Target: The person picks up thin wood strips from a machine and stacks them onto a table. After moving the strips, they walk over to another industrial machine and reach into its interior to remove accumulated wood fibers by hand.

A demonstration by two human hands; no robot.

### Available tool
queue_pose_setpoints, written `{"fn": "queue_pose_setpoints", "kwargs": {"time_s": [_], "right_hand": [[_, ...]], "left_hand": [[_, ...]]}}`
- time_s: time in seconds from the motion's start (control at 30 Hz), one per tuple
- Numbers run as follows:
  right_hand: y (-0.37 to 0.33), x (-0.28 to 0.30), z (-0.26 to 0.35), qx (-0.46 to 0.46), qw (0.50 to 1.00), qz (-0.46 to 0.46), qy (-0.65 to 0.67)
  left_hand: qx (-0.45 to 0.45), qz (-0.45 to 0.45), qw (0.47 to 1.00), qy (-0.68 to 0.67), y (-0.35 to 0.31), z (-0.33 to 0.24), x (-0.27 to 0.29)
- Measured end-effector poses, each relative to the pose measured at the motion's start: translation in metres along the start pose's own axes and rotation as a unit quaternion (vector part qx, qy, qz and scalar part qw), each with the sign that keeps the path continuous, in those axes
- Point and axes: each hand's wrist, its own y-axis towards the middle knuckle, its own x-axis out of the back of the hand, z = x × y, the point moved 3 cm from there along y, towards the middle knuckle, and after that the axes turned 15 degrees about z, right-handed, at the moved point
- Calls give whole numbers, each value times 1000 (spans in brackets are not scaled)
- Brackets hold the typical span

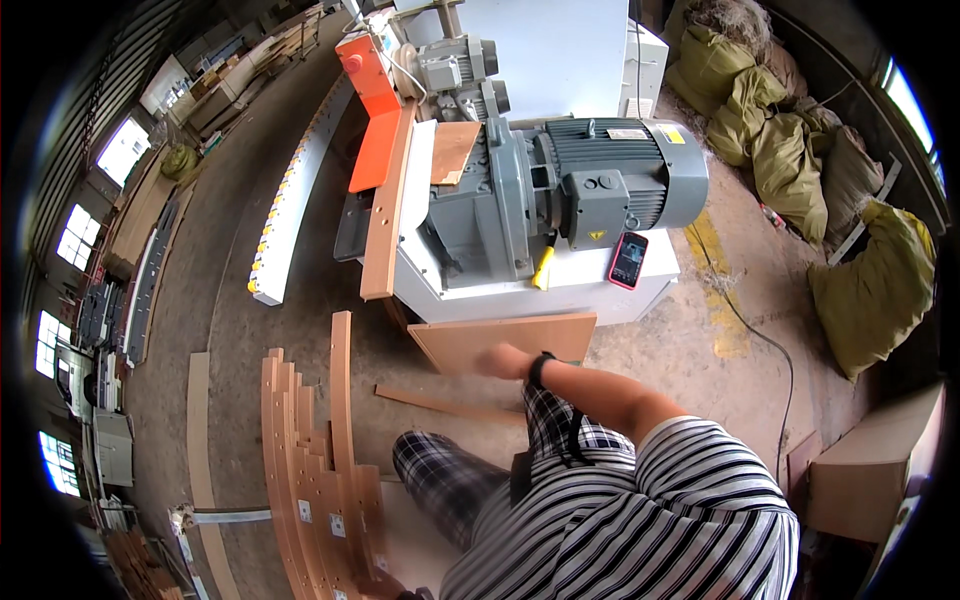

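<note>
My right hand (502, 361), smeared by motion and with a black band at the wrist, is in front of a brown wooden panel (455, 343) leaning on the machine base. Whether its fingers are closed is unclear. At the lower edge, my left hand (385, 585) is at the near end of a stack of long brown wooden strips (320, 500), some with small pale labels. Its fingers are mostly hidden. One longer strip (341, 390) sticks out beyond the others. On the floor in front of my knees lies a thin strip (440, 403).
A large grey motor (610, 165) stands on a white machine base, with a phone (628, 260) and yellow-handled tool (544, 266) beside it. A white roller rail (290, 215) runs at left. Sacks (870, 290), a cable (755, 330) and a cardboard box (865, 490) are at right.
</note>
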Motion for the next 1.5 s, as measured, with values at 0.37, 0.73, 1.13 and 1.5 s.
{"fn": "queue_pose_setpoints", "kwargs": {"time_s": [0.37,0.73,1.13,1.5], "right_hand": [[30,122,185,127,819,-39,558],[-9,67,215,72,869,96,481],[2,50,209,123,822,115,544],[-37,-10,239,79,829,255,491]], "left_hand": [[-357,49,838,-410,-119,-136,87],[-380,174,795,-439,-155,-169,133],[-484,180,783,-347,-211,-196,173],[-451,83,817,-350,-267,-214,231]]}}
